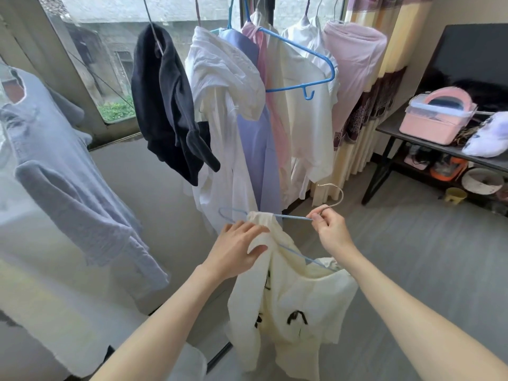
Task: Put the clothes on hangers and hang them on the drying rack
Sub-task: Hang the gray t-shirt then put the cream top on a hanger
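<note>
A cream top (291, 303) with black marks hangs from a thin blue wire hanger (292, 217) held low in front of me. My right hand (328, 229) pinches the hanger at the base of its metal hook (334, 195). My left hand (237, 250) grips the cream fabric where it is bunched over the hanger's left arm. Several garments hang on the rack above: a black top (167, 105), a white shirt (222, 86), a lilac one (255, 138), pink and white ones. An empty blue plastic hanger (305, 64) hangs among them.
A pale blue garment (55, 166) hangs close at the left. A window (110, 50) is behind the rack, a patterned curtain (368, 111) to its right. At the right, a dark table (439, 149) carries a pink box (437, 116). Grey floor (412, 257) lies below.
</note>
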A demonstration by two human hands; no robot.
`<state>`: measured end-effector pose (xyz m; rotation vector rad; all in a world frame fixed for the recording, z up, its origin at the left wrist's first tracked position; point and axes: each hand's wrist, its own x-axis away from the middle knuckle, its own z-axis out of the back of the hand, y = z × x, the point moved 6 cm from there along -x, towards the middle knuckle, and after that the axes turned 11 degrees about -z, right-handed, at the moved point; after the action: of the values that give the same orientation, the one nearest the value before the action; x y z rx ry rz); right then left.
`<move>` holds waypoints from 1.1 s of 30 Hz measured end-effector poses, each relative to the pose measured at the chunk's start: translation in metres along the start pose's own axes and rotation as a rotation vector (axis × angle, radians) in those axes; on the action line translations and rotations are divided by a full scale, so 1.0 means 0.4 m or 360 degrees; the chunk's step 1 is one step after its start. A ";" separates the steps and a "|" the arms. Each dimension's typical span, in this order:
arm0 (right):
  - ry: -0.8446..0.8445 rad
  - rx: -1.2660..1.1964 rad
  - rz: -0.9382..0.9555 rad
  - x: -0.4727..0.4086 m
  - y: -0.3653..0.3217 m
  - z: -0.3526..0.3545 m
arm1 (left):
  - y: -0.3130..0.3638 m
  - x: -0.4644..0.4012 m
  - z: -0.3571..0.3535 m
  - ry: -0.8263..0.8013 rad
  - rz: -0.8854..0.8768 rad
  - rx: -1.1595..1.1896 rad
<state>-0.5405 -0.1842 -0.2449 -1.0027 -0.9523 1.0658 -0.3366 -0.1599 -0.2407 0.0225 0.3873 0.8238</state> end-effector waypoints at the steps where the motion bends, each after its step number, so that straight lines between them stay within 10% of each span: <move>1: -0.0022 0.0079 0.0024 0.003 -0.001 -0.001 | -0.004 0.004 0.006 0.0037 0.0044 -0.0001; 7: -0.0142 0.0295 0.0258 0.029 -0.055 -0.003 | 0.000 -0.027 0.025 0.0110 0.0082 -0.0186; 11: -0.0137 0.0258 0.0408 0.059 -0.110 -0.001 | 0.020 -0.054 0.012 0.0102 0.0264 0.0406; 20: 0.1009 -0.0013 0.0003 0.090 0.043 0.210 | -0.012 -0.029 0.021 0.0385 0.0506 0.0701; 30: 0.0151 -0.0389 -0.0735 0.038 0.138 0.146 | -0.051 0.015 0.030 0.0466 0.0662 0.0715; 33: 0.0244 -0.0339 -0.0645 0.028 0.121 0.147 | -0.072 0.043 0.022 0.0416 0.0716 0.0696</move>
<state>-0.6052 -0.1547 -0.2742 -0.9936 -1.1005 0.5514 -0.3026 -0.1660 -0.2428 0.4246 0.8233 1.1758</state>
